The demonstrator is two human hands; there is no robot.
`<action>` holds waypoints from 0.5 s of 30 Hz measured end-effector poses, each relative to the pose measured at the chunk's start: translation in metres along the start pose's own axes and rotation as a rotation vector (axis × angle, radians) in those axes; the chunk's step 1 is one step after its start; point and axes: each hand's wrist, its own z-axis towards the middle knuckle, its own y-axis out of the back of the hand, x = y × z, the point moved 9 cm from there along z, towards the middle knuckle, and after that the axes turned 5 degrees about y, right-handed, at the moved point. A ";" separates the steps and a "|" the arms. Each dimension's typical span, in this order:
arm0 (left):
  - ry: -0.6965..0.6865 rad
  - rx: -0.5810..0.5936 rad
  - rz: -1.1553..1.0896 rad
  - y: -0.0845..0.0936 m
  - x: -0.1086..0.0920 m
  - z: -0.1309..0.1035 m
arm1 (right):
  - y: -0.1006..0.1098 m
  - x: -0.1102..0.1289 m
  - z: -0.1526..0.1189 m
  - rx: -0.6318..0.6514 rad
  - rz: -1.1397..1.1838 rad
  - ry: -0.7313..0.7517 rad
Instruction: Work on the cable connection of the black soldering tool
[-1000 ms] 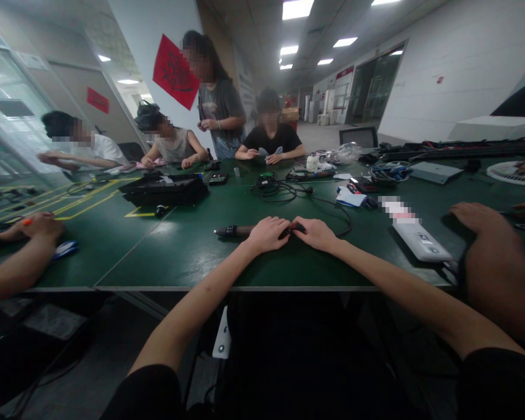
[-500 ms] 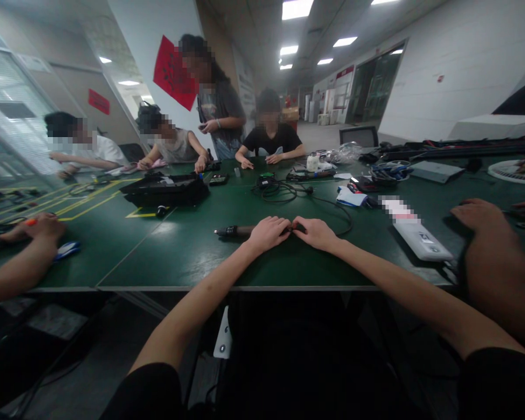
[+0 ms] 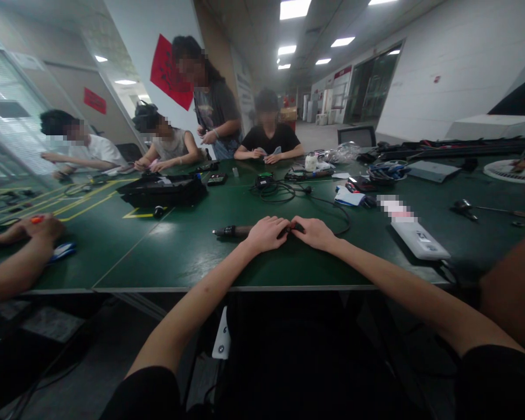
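Observation:
A dark electric screwdriver [image 3: 233, 231] lies flat on the green table, its metal tip pointing left. My left hand [image 3: 268, 234] is closed around its rear part, with the fingers over the top. Close beside it, my right hand [image 3: 314, 234] pinches a small dark piece at the tool's back end. Something small and reddish shows between the fingertips of both hands, too small to make out. A black cable [image 3: 349, 217] curves away behind the right hand toward a coiled cord with a plug [image 3: 308, 189].
On the green table [image 3: 192, 262] are a black tray [image 3: 164, 191] at left and a white power strip [image 3: 420, 238] at right. A blue-white packet [image 3: 349, 196] lies beyond my right hand. Co-workers sit at both sides and across; a co-worker's hands [image 3: 44, 227] rest at left.
The co-worker's hand at right has drawn back, uncovering a metal tool on the table. Across the table, a seated person's hands came together. My hands stay nearly still.

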 end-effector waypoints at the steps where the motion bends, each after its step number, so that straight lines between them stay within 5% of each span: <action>1: 0.000 0.005 0.003 0.000 0.000 0.000 | 0.000 0.000 0.000 0.002 -0.002 -0.001; 15: 0.025 0.031 0.043 -0.005 0.003 0.003 | -0.001 -0.003 0.000 -0.005 0.030 0.003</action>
